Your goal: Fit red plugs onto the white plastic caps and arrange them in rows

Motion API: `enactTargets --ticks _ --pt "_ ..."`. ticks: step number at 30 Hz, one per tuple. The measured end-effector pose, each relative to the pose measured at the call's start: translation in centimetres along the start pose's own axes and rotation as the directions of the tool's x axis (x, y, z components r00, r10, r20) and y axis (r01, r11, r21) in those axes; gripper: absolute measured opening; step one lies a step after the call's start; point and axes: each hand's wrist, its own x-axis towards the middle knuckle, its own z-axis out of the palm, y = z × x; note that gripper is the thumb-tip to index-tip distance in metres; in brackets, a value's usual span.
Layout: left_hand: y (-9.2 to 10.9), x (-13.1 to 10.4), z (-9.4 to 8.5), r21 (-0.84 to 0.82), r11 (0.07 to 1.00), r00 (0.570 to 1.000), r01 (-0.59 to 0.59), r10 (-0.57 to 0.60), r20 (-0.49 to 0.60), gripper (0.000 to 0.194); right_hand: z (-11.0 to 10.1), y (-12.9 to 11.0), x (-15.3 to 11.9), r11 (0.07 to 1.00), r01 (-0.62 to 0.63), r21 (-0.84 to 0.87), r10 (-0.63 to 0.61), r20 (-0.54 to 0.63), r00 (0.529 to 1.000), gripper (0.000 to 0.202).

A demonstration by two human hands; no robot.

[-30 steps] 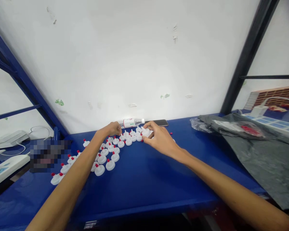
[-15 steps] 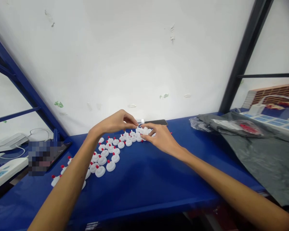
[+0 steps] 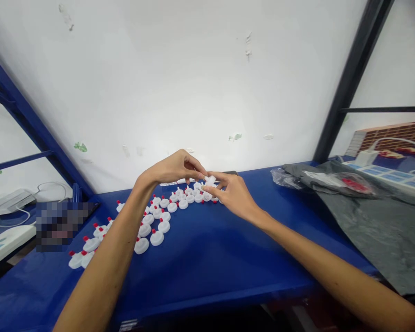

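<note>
My right hand (image 3: pixel 235 192) is closed, thumb and fingers gripping a white plastic nozzle cap (image 3: pixel 210 180) raised just above the others. From the left, my left hand (image 3: pixel 180 167) reaches over with thumb and forefinger pinched together at this cap's nozzle end. Whatever sits between those left fingertips is too small to make out. Below and left of both hands, many white caps with red tips (image 3: pixel 157 237) stand in loose rows on the blue table (image 3: pixel 207 263). Some caps are hidden behind my left forearm and under my right hand.
A white wall (image 3: pixel 207 92) rises behind the table. Grey plastic bags (image 3: pixel 363 221) lie at the right, near a power strip (image 3: pixel 394 175). A dark, partly blurred flat object (image 3: pixel 85 212) lies at the left. A dark metal post (image 3: pixel 346 87) stands at the back right.
My left hand has moved slightly right and up, closer to my right hand. The white cap between the hands is now raised and shows more clearly. The view has shifted a little.
</note>
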Motion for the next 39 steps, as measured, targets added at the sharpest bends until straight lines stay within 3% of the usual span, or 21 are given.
enactTargets --ticks 5,8,10,11,13,16,20,24,29,32,35,39 --pt "-0.2 0.1 -1.0 0.062 0.998 1.000 0.027 -0.028 0.011 0.024 0.4 0.5 0.0 0.995 -0.012 0.096 0.007 0.046 0.999 0.061" --pt "-1.7 0.2 -3.1 0.210 0.961 0.984 0.178 -0.168 -0.065 0.022 0.6 0.5 0.0 0.992 -0.012 0.123 0.008 0.037 0.999 0.071" --pt "-3.5 0.3 -4.4 0.325 0.867 0.926 0.378 -0.344 -0.157 0.020 0.5 0.4 -0.1 0.992 -0.009 0.129 0.006 0.027 1.000 0.059" --pt "-4.5 0.4 -4.9 0.373 0.785 0.869 0.495 -0.444 -0.218 0.020 0.5 0.3 -0.1 0.992 -0.009 0.128 0.006 0.023 1.000 0.052" --pt "-6.6 0.5 -5.4 0.402 0.700 0.806 0.590 -0.532 -0.258 0.018 0.3 0.1 -0.2 0.992 -0.012 0.123 0.009 0.024 1.000 0.042" --pt "-9.0 0.5 -5.0 0.431 0.612 0.740 0.663 -0.622 -0.257 0.017 0.2 0.0 -0.2 0.994 0.001 0.112 -0.004 0.023 1.000 0.036" --pt "-10.7 0.6 -3.7 0.464 0.532 0.675 0.708 -0.704 -0.222 0.020 0.2 0.1 -0.2 0.995 0.053 0.084 -0.053 -0.009 0.999 0.032" --pt "-11.4 1.0 -2.6 0.509 0.474 0.614 0.718 -0.777 -0.143 0.018 0.2 0.1 -0.2 0.995 0.083 0.057 -0.083 -0.005 0.997 0.031" --pt "-11.1 1.4 -1.7 0.558 0.427 0.536 0.712 -0.843 -0.039 0.033 0.3 -0.1 -0.3 0.996 0.079 0.033 -0.080 0.026 0.996 0.026" --pt "-10.6 1.5 -1.5 0.556 0.423 0.510 0.715 -0.860 -0.001 0.036 0.4 -0.2 -0.3 0.997 0.065 0.038 -0.067 0.050 0.997 0.024" --pt "-10.4 1.4 -1.9 0.545 0.424 0.510 0.724 -0.860 -0.009 0.031 0.3 -0.2 -0.3 0.997 0.064 0.043 -0.066 0.053 0.996 0.023" --pt "-10.2 1.6 -2.8 0.515 0.474 0.592 0.714 -0.802 -0.082 0.024 0.3 0.0 -0.3 0.995 0.085 0.047 -0.087 0.034 0.996 0.021"
